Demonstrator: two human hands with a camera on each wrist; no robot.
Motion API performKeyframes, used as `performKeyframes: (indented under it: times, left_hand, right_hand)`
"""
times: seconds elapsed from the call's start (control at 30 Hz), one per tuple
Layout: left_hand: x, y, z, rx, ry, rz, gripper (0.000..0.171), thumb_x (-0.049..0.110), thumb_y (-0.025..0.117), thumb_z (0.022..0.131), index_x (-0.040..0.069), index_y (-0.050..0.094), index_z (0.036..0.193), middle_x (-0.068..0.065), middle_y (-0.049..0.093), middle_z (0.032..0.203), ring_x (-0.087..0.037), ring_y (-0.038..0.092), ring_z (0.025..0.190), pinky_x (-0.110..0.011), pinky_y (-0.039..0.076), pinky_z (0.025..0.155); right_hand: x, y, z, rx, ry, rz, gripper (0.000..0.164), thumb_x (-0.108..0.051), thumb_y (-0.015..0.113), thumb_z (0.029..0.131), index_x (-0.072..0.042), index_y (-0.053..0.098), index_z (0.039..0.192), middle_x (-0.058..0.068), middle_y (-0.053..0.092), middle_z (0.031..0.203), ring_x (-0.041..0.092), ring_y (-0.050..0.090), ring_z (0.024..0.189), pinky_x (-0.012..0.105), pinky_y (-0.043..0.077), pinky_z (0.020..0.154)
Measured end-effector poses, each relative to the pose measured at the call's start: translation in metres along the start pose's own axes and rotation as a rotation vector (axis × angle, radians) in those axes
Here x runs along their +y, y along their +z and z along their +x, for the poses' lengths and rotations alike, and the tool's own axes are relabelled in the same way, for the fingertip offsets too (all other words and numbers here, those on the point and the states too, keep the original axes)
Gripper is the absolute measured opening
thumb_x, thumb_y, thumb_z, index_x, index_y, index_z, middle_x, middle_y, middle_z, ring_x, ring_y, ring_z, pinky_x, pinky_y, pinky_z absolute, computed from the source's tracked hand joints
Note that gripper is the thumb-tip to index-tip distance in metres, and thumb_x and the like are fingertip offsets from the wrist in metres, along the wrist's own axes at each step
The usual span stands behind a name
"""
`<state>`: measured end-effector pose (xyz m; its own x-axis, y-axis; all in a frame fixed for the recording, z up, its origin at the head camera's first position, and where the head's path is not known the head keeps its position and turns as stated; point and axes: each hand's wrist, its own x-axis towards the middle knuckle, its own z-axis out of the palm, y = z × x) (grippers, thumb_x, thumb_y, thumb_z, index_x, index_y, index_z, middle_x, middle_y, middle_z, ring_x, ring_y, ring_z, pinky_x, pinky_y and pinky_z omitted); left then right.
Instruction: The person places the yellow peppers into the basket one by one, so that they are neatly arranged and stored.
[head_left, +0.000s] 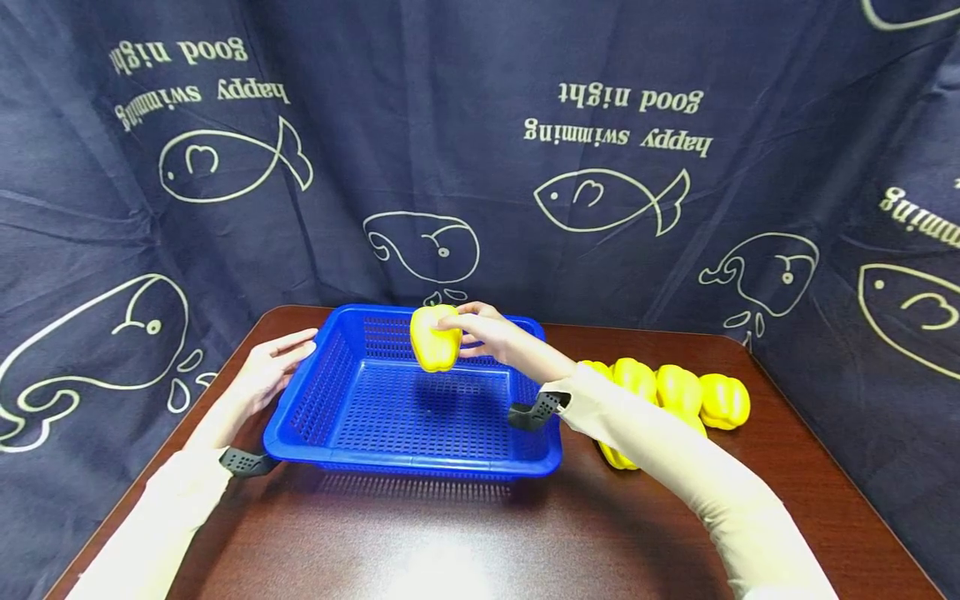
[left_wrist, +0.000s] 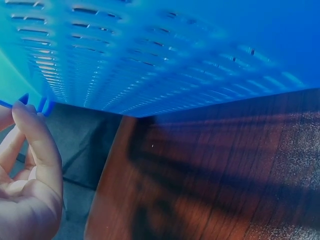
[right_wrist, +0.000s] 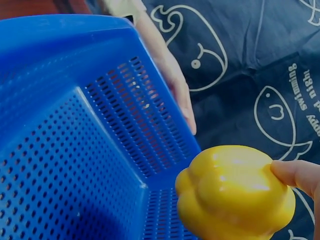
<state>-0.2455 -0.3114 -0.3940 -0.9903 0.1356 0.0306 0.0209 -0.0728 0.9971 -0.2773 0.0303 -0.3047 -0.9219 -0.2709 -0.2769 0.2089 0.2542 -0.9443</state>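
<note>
Over the basket, my right hand (head_left: 483,331) grips a glossy yellow bell pepper (head_left: 435,340), thumb on its near side. In the right wrist view the same bell pepper (right_wrist: 235,192) appears large, close over the rim's far corner. Below it lies the blue plastic basket (head_left: 412,461), with slotted walls and a perforated floor. At the basket's left rim, my left hand (head_left: 262,372) has its fingertips touching from outside, fingers lightly bent. The left wrist view shows my left hand (left_wrist: 37,185) beside the basket's slotted outer wall (left_wrist: 165,55).
Several more yellow bell peppers (head_left: 678,387) are grouped on the brown table (head_left: 600,533) to the basket's right, partly hidden by my right sleeve (head_left: 675,454). A dark blue curtain (head_left: 465,125) with fish and whale drawings stands behind the table and at both sides.
</note>
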Motion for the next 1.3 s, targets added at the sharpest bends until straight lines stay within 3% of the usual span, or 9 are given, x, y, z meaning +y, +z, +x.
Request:
performKeyframes:
  times: [0.23, 0.47, 0.63, 0.87, 1.03, 1.3]
  left_hand:
    - [0.000, 0.002, 0.004, 0.004, -0.017, -0.020, 0.031, 0.014, 0.055, 0.098, 0.023, 0.061, 0.127, 0.018, 0.070, 0.094, -0.004, 0.068, 0.078, -0.022, 0.057, 0.066]
    - [0.000, 0.005, 0.005, 0.013, -0.020, 0.000, 0.034, 0.015, 0.056, 0.098, 0.019, 0.058, 0.132, 0.018, 0.070, 0.094, -0.003, 0.068, 0.078, -0.022, 0.057, 0.066]
    - [0.000, 0.006, 0.005, 0.016, -0.010, 0.001, 0.031, 0.015, 0.057, 0.097, 0.022, 0.060, 0.128, 0.017, 0.070, 0.094, -0.004, 0.068, 0.077, -0.022, 0.057, 0.066]
    - [-0.001, 0.006, 0.004, 0.010, -0.007, -0.027, 0.027, 0.013, 0.056, 0.097, 0.022, 0.063, 0.122, 0.015, 0.070, 0.094, -0.005, 0.069, 0.078, -0.023, 0.057, 0.066]
    - [0.000, 0.006, 0.003, 0.008, -0.012, -0.026, 0.030, 0.014, 0.057, 0.097, 0.020, 0.061, 0.127, 0.015, 0.070, 0.095, -0.005, 0.069, 0.079, -0.023, 0.057, 0.067]
    - [-0.001, 0.002, 0.002, 0.007, -0.015, -0.044, 0.030, 0.015, 0.057, 0.097, 0.022, 0.061, 0.125, 0.015, 0.070, 0.095, -0.005, 0.069, 0.079, -0.023, 0.057, 0.066]
  right_hand:
    - [0.001, 0.015, 0.011, -0.011, 0.033, 0.016, 0.055, -0.022, 0.070, 0.082, -0.005, 0.043, 0.127, 0.011, 0.050, 0.124, 0.031, 0.055, 0.107, 0.043, 0.051, 0.097]
    - [0.004, 0.028, 0.018, -0.050, 0.054, 0.049, 0.049, -0.022, 0.071, 0.082, -0.006, 0.045, 0.120, 0.009, 0.049, 0.121, 0.032, 0.056, 0.106, 0.047, 0.046, 0.103]
    - [0.005, 0.038, 0.028, -0.060, 0.073, 0.082, 0.036, -0.020, 0.071, 0.081, -0.007, 0.052, 0.109, 0.005, 0.055, 0.106, 0.028, 0.059, 0.094, 0.047, 0.048, 0.101]
    - [0.011, 0.056, 0.043, -0.018, 0.095, 0.083, 0.040, -0.019, 0.073, 0.079, -0.007, 0.053, 0.111, 0.008, 0.057, 0.113, 0.032, 0.058, 0.108, 0.039, 0.055, 0.090]
    - [0.014, 0.063, 0.048, -0.017, 0.102, 0.084, 0.031, -0.020, 0.075, 0.078, -0.012, 0.053, 0.097, 0.003, 0.056, 0.102, 0.029, 0.058, 0.100, 0.040, 0.054, 0.091]
    - [0.023, 0.084, 0.061, 0.010, 0.110, 0.104, 0.044, -0.018, 0.077, 0.074, -0.007, 0.051, 0.108, 0.007, 0.059, 0.105, 0.034, 0.061, 0.105, 0.043, 0.054, 0.090]
